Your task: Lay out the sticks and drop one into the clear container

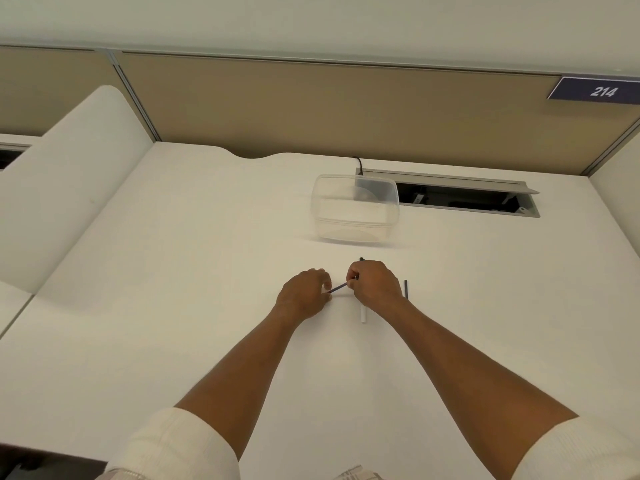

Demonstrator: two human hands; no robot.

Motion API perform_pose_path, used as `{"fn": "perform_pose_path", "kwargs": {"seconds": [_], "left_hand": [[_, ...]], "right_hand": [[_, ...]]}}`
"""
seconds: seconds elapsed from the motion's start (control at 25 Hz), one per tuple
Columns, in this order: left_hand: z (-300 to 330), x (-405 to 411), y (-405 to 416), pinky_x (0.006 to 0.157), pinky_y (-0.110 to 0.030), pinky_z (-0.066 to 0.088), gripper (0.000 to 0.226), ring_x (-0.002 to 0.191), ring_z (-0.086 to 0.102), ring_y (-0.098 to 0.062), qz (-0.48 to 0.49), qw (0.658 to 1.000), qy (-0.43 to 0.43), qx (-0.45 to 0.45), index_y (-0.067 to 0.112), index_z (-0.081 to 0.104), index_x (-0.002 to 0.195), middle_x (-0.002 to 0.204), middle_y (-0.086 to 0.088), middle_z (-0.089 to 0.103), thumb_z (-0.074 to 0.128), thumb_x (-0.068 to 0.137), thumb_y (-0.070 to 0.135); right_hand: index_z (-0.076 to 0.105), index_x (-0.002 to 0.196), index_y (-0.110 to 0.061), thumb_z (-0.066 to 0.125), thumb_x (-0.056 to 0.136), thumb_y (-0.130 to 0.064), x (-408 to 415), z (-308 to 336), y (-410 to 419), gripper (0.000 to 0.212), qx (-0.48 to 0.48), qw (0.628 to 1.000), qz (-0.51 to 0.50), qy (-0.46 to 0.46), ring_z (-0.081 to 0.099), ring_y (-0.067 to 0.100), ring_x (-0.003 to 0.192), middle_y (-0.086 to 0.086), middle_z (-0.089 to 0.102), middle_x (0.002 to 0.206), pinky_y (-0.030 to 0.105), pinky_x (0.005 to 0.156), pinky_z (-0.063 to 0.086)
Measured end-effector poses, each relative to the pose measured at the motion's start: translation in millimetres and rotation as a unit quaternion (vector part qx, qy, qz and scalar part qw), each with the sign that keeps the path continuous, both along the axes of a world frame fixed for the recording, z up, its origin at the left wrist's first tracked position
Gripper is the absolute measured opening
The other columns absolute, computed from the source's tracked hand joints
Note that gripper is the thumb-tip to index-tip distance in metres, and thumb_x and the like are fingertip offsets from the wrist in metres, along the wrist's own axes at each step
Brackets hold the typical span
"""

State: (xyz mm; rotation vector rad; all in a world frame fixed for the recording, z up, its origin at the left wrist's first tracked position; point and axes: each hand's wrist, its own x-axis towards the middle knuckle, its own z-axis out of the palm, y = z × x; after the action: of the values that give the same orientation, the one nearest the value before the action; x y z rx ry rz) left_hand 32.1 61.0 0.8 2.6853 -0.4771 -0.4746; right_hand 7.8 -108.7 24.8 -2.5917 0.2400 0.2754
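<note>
While both of my forearms stretch out across a white desk (173, 271), my hands meet near the middle of the view, almost touching. My right hand (375, 284) has its fingers curled around a thin dark pen refill (337, 288), pinching its upper end, and the refill slants down toward eight o'clock into my left hand (304, 292). My left hand's fingertips are gathered around the refill's lower end and around something pale that I cannot make out clearly. A small dark tip (361, 259) pokes out above my right knuckles at twelve o'clock; I cannot tell what it belongs to. Lying on the desk just under my right wrist, at six o'clock from that hand, is a white pen barrel (363, 315), partly hidden by the hand. Just beside my right hand at three o'clock lies a short dark stick (406, 289), pointing straight away from me. Farther out at twelve o'clock from my hands, well apart from them, stands a clear plastic container (355, 207), open at the top. Touching its far right corner is a grey cable hatch (467, 197) sunk into the desk, its lid raised, with a black cable (358, 165) running into it. A tan partition (329, 109) backs the desk, and a dark blue sign reading 214 (597, 91) sits at two o'clock. White sleeves (187, 445) are pushed up to my elbows.
</note>
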Motion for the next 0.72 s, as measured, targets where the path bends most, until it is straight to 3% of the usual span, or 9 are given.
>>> {"fn": "perform_pose_path", "kwargs": {"seconds": [0.08, 0.2, 0.36, 0.6, 0.72], "left_hand": [[-7.6, 5.2, 0.5, 0.106, -0.039, 0.04, 0.048, 0.144, 0.029, -0.019, -0.004, 0.999, 0.031, 0.009, 0.028, 0.048, 0.135, 0.155, 0.006, 0.033, 0.061, 0.089, 0.03], [-16.7, 10.4, -0.8, 0.116, -0.042, 0.028, 0.07, 0.15, 0.004, -0.013, -0.006, 0.999, 0.042, 0.007, 0.027, 0.023, 0.151, 0.163, 0.01, 0.009, 0.057, 0.091, 0.034], [-29.7, 16.6, -4.1, 0.123, -0.039, 0.0, 0.076, 0.15, -0.008, -0.019, -0.029, 1.0, 0.001, 0.012, 0.02, 0.002, 0.155, 0.164, 0.004, -0.004, 0.045, 0.097, 0.043], [-43.5, 32.2, -14.5, 0.122, -0.043, -0.007, 0.073, 0.149, -0.015, -0.021, -0.018, 0.998, -0.041, 0.034, 0.02, -0.004, 0.154, 0.163, 0.001, -0.011, 0.03, 0.098, 0.052], [-51.8, 32.2, -14.4, 0.122, -0.042, -0.008, 0.072, 0.15, -0.014, -0.02, -0.015, 0.995, -0.093, 0.03, 0.021, -0.002, 0.155, 0.164, 0.001, -0.009, 0.025, 0.098, 0.056]], "right_hand": [[0.066, 0.079, -0.025, 0.06, 0.086, -0.015, 7.6, 1.2, -6.7, 0.014, 0.0, 1.0, -0.014, -0.008, 0.06, 0.018, 0.082, -0.007, 0.065, 0.086, 0.027, 0.065, 0.039], [0.067, 0.08, -0.025, 0.059, 0.085, -0.013, 17.9, 5.1, -18.6, 0.015, 0.019, 0.999, -0.03, -0.021, 0.061, 0.017, 0.083, -0.008, 0.068, 0.087, 0.03, 0.067, 0.046], [0.07, 0.084, -0.026, 0.059, 0.085, -0.018, 35.3, 21.4, -29.5, 0.013, 0.096, 0.992, -0.035, -0.08, 0.063, 0.014, 0.082, -0.008, 0.07, 0.085, 0.032, 0.073, 0.052], [0.063, 0.083, -0.027, 0.059, 0.086, -0.023, 79.9, 50.7, -47.0, 0.007, 0.107, 0.981, -0.055, -0.155, 0.059, 0.014, 0.069, -0.005, 0.069, 0.078, 0.028, 0.062, 0.044], [0.066, 0.086, -0.021, 0.062, 0.087, -0.02, 105.5, 55.5, -62.4, 0.004, 0.081, 0.982, -0.04, -0.168, 0.06, 0.015, 0.075, -0.005, 0.067, 0.08, 0.029, 0.067, 0.048]]}}
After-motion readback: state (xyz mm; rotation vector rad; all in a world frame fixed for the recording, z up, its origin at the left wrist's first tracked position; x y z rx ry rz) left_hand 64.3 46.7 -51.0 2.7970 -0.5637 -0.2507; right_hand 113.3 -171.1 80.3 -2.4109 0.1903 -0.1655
